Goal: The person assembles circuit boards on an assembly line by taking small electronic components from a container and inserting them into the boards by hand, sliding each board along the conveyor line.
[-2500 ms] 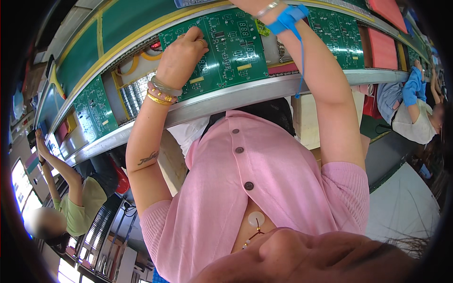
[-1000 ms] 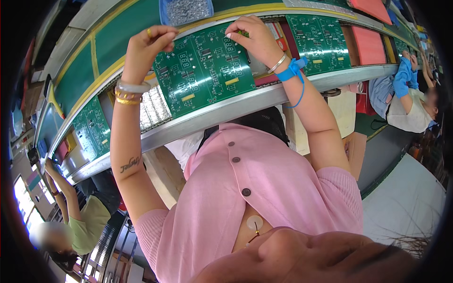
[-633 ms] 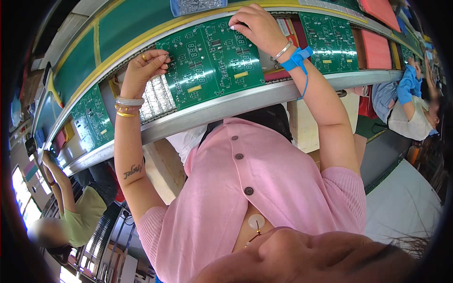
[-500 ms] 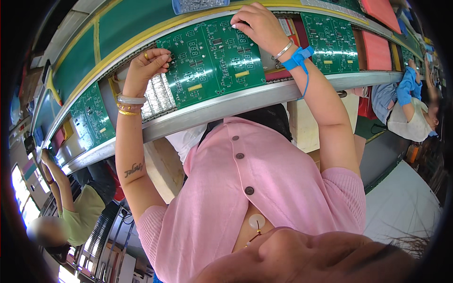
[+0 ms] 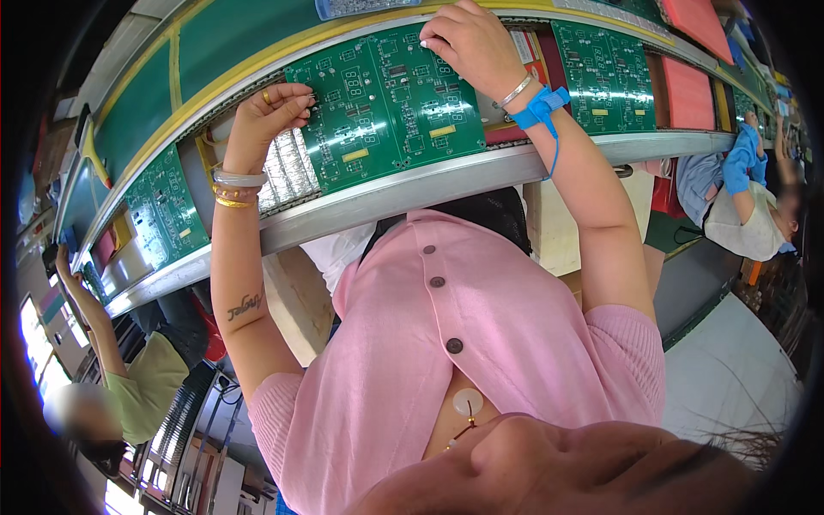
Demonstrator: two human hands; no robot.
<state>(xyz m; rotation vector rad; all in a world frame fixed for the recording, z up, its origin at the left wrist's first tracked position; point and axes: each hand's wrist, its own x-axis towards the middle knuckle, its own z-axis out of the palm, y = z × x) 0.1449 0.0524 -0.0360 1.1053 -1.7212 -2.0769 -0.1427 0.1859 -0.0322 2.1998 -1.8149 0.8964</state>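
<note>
A green circuit board, in two joined halves, lies across the rails in front of me. At its left edge is my left hand, closed with thumb and fingertips pinched together. Whatever those fingers may hold is too small to make out. My right hand reaches over the board's far right part, its thumb and forefinger also closed in a pinch just above the surface. Its fingertips hide anything small between them. A blue wrist strap with a cord is round my right wrist.
A metal rail runs along the near side. Further boards lie to the right and left. Beyond the far rail stands a blue bin of small clear parts. Red-pink sheets are at the right. Co-workers sit on both sides.
My two hands stay almost in the same places over the board. The co-worker at the left has moved a hand farther out along the line.
</note>
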